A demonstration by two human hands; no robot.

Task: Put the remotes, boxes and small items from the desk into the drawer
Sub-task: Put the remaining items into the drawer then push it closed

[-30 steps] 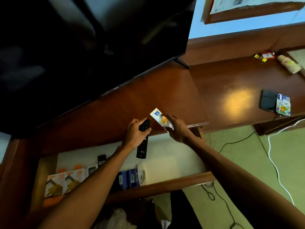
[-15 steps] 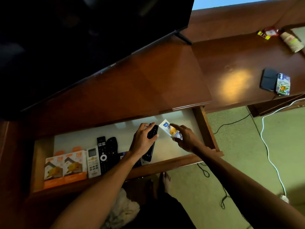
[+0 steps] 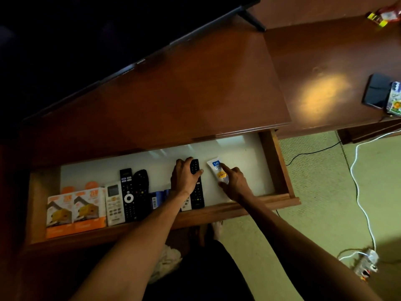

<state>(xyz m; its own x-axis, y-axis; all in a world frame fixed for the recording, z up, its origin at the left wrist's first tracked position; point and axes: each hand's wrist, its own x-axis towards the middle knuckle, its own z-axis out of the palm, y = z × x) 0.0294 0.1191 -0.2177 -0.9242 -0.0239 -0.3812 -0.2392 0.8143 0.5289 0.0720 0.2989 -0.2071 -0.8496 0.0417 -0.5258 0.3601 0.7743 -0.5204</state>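
Television point(image 3: 86, 40) fills upper left, standing on brown wooden desk point(image 3: 195, 94). Below the desk edge, drawer point(image 3: 280, 166) pulled out, white-lined floor. Inside at left: two orange boxes point(image 3: 76, 210) side by side, then white remote point(image 3: 114, 203), two black remotes point(image 3: 130, 192), a blue box partly hidden behind the forearm. Left hand point(image 3: 184, 177) curled over the top of another black remote point(image 3: 197, 187), fingers wrapped round it, remote lying on drawer floor. Right hand point(image 3: 235, 183) pinching a white tube point(image 3: 219, 171), forefinger stretched along it, tube flat in the drawer. Dark wallet point(image 3: 376, 91) and printed card pack point(image 3: 393, 98) on desk at far right.
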